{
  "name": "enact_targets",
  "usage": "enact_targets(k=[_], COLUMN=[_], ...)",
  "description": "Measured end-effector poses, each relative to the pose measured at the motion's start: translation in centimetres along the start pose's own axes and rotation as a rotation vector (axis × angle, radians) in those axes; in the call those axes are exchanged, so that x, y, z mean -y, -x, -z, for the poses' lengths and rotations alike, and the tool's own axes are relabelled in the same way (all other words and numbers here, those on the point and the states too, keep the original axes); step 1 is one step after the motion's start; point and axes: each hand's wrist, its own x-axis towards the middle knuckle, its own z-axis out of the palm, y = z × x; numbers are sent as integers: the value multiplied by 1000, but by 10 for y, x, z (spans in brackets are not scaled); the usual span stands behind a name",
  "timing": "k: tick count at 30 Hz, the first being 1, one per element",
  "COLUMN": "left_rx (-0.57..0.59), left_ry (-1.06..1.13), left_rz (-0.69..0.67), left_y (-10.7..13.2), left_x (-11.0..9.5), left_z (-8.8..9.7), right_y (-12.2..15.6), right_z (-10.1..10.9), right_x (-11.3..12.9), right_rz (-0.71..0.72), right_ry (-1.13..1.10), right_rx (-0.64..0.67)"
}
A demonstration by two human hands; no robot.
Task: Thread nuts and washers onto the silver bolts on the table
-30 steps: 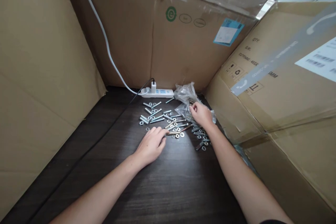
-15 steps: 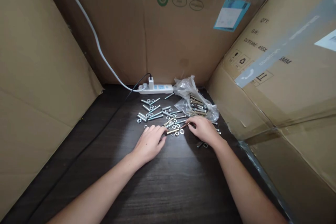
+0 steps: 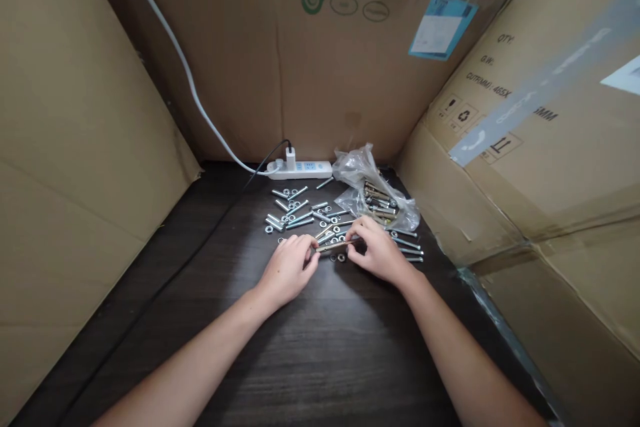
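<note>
My left hand (image 3: 289,267) pinches the left end of a brass-coloured metal sleeve (image 3: 327,248) between thumb and fingers. My right hand (image 3: 376,250) is closed on a thin bolt (image 3: 352,241), its head end hidden by the fingers. Bolt and sleeve lie in one line, end to end; how far the bolt is inside the sleeve I cannot tell. Just behind and beneath them lie loose washers, nuts and bolts, among them a nut (image 3: 341,257). To the left are several silver sleeves and bolts (image 3: 300,222).
A clear plastic bag (image 3: 353,170) of brass-coloured fasteners lies behind my right hand. A white power strip (image 3: 320,170) with a plugged-in charger rests against the back carton. Cartons wall in the dark table (image 3: 300,360) on three sides. A black cable (image 3: 200,235) crosses its left part.
My right hand has moved left, bringing the bolt up to the sleeve in my left hand. Bolts once covered by the right hand now show at its right. The left hand has barely moved.
</note>
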Motion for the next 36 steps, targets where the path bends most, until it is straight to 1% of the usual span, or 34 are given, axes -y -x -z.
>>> enact_targets(k=[2,5,7,9,12,19,22,25,28,31,34,36], left_rx=[-44,-79,-70,-41,-8,-48,-80,-116,-129,-162,-193,-164], left_ry=[58,143,193,235,266,294,407,625,896,1119,1259,1318], left_rz=[6,4,-20,-60,-74,29,83,178,238,302,371,426], left_y=[1,3,6,8,10,9,9,8,6,3,0,0], left_x=[-1,-5,-9,-12,-14,-10,-10,-9,-6,-4,-6,-9], left_z=[2,3,3,2,1,5,8,9,8,7,10,14], right_y=[1,4,5,7,8,10,9,8,8,8,7,7], right_z=[-4,-13,-20,-26,-30,-30,-29,-23,-12,-4,0,0], right_x=[7,20,30,38,43,37,36,30,21,14,13,14], right_rz=[-27,-158,-229,-251,-265,-296,-314,-306,-246,-185,-145,-124], right_ry=[-162,-516,-760,-908,-941,-999,-975,-863,-597,-303,-118,-44], right_rx=[-60,-101,-75,-37,-32,-27,8,-8,-25,27,81,100])
